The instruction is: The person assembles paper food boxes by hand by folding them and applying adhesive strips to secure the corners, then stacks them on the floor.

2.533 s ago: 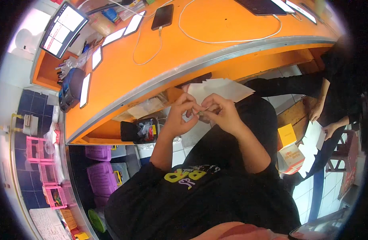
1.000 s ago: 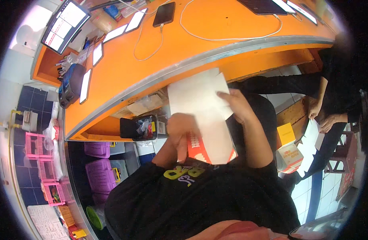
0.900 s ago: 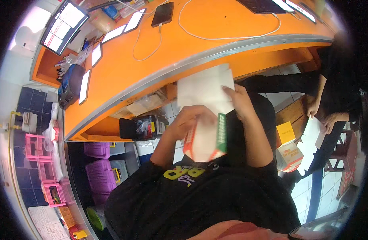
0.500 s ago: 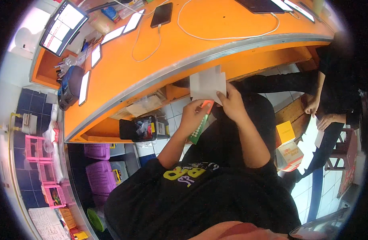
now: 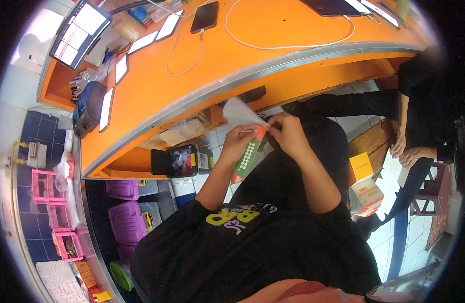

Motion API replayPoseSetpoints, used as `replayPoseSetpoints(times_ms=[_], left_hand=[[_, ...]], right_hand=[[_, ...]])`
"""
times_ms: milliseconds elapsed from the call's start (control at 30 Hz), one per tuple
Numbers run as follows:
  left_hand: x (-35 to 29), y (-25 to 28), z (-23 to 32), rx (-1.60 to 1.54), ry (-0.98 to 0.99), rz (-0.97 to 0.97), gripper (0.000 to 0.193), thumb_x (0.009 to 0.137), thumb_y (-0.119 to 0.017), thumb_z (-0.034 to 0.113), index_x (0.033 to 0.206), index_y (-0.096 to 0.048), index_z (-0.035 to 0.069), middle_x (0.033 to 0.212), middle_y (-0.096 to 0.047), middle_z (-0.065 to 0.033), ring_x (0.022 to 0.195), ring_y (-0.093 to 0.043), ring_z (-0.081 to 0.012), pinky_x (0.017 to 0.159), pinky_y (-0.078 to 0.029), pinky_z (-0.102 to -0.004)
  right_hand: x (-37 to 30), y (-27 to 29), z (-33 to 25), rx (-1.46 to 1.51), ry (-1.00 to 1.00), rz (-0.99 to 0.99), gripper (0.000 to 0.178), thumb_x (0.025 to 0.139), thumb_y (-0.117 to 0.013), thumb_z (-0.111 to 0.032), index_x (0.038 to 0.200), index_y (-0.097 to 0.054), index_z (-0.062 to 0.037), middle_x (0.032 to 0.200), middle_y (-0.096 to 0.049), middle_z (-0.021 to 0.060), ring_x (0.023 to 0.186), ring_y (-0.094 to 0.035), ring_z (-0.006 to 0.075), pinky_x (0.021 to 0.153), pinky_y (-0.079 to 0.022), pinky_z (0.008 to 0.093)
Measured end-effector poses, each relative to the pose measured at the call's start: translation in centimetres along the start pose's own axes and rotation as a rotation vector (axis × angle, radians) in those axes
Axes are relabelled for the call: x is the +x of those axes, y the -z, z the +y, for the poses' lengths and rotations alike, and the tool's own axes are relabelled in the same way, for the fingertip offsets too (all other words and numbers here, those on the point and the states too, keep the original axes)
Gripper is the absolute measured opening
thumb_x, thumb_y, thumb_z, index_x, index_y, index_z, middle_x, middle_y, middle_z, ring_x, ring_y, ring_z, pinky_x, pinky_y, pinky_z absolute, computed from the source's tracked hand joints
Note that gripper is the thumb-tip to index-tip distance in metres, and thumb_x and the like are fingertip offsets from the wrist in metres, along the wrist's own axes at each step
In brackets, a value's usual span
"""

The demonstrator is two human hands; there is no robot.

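Observation:
Over my lap I hold a thin cardboard piece point(image 5: 248, 155), printed green and orange with a white diamond pattern. A white panel point(image 5: 239, 112) stands up beyond my fingers; it looks like the plain side of the same cardboard, though the join is hidden. My left hand point(image 5: 237, 145) is closed on the left edge, with the thumb near the orange end. Pinched at the top right corner, by the orange part, are the fingers of my right hand point(image 5: 289, 132). Both hands are close together, just below the edge of the orange counter point(image 5: 273, 30).
Phones, including a dark one point(image 5: 205, 17), and white cables lie on the counter. A black bin point(image 5: 183, 162) and purple crates point(image 5: 126, 222) are at the left. At the right, another person's hands point(image 5: 406, 151) hold white card near a yellow box point(image 5: 361, 166).
The cardboard has turned, so its green patterned face shows more and the white panel leans left. My right hand has moved slightly left and down, to the corner.

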State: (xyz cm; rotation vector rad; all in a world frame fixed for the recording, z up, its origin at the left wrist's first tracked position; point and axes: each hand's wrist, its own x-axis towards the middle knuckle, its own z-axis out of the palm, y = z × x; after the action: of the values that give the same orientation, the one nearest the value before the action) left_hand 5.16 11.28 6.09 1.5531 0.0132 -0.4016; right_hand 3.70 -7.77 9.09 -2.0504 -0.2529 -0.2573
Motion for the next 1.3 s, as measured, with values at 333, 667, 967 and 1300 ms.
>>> replayPoseSetpoints(times_ms=[333,667,967,1300], left_hand=[[-0.7,-1.8,1.7,-0.143,-0.101,-0.055,0.03,0.088,-0.066,0.01,0.115,-0.058,0.0,0.101,-0.067,-0.011,0.09,-0.064,-0.0148,0.079,-0.051,-0.0261],[-0.1,-1.7,-0.1,-0.378,0.017,0.069,0.034,0.091,-0.064,0.015,0.12,-0.052,0.003,0.105,-0.063,-0.0077,0.091,-0.062,-0.0163,0.08,-0.052,-0.0291],[-0.9,-1.0,-0.6,-0.506,0.124,-0.369,0.052,0.093,-0.037,0.045,0.119,-0.055,0.003,0.108,-0.064,-0.0085,0.096,-0.061,-0.0268,0.091,-0.044,-0.0421],[-0.1,3.8,2.9,0.098,-0.095,0.165,0.057,0.083,-0.063,0.054,0.107,-0.06,0.002,0.096,-0.067,-0.0134,0.084,-0.065,-0.0229,0.083,-0.053,-0.0406]], right_hand=[[-0.1,-1.9,-0.1,0.162,-0.121,0.166,0.012,0.077,-0.07,-0.006,0.079,-0.064,0.004,0.083,-0.061,0.0196,0.072,-0.062,0.0336,0.066,-0.049,0.039],[-1.5,-2.8,-1.3,-0.044,0.132,0.03,0.019,0.078,-0.065,-0.008,0.094,-0.063,0.0015,0.089,-0.06,0.0206,0.082,-0.06,0.0389,0.073,-0.049,0.0431],[-0.7,0.0,-3.4,-0.044,0.025,0.032,0.025,0.079,-0.06,-0.01,0.101,-0.053,-0.0015,0.1,-0.055,0.0174,0.092,-0.058,0.0382,0.075,-0.05,0.0438],[-0.7,-2.1,-2.8,-0.346,0.271,0.027,0.026,0.074,-0.062,-0.011,0.1,-0.056,-0.0071,0.095,-0.054,0.0108,0.093,-0.059,0.0285,0.075,-0.05,0.0394]])
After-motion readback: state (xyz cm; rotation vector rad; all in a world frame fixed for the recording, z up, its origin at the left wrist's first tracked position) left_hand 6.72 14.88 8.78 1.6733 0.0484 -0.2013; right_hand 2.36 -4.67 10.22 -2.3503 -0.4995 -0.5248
